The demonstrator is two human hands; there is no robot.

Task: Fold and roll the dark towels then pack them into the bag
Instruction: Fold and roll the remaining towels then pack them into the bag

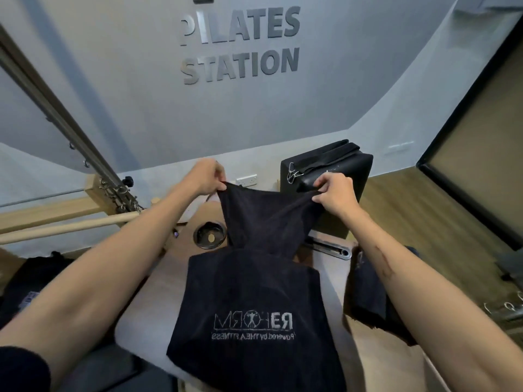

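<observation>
both hands pinch dark towel corners, apparently.

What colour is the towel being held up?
Black, with pale mirrored lettering, on the towel in the head view.

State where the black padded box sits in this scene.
In the head view, the black padded box stands right of centre against the grey wall, just behind the right hand.

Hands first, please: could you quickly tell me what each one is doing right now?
Left hand: pinching one top corner of the dark towel.
Right hand: pinching the other top corner of the towel.
</observation>
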